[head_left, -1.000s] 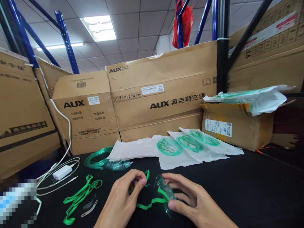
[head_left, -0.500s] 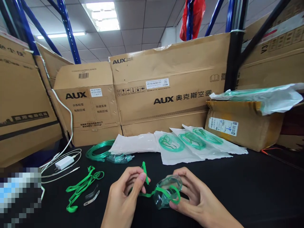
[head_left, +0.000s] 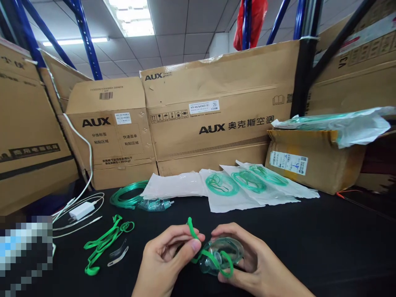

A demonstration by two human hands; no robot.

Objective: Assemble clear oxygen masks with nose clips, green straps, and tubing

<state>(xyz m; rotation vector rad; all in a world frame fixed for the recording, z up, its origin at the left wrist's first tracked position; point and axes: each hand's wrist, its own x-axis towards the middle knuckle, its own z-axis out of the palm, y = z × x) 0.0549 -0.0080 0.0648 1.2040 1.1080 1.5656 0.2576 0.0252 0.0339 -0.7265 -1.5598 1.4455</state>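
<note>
My right hand (head_left: 260,264) cups a clear green-tinted oxygen mask (head_left: 221,255) low over the black table (head_left: 324,243), fingers wrapped round it. A green elastic strap (head_left: 193,231) runs from the mask, and my left hand (head_left: 167,260) pinches that strap between thumb and forefinger, with its loose end sticking up. The two hands sit close together at the bottom middle of the view.
A loose green strap (head_left: 105,243) and a small metal nose clip (head_left: 117,256) lie to the left. Behind are coiled green tubing with another mask (head_left: 133,200), several sealed white pouches (head_left: 235,187), a white charger with cable (head_left: 81,210), an open carton (head_left: 312,161) and big cardboard boxes (head_left: 216,111).
My right hand turned the mask and drew it closer in its grip. My left hand slid along the strap toward the mask, and the strap's slack loop has shortened.
</note>
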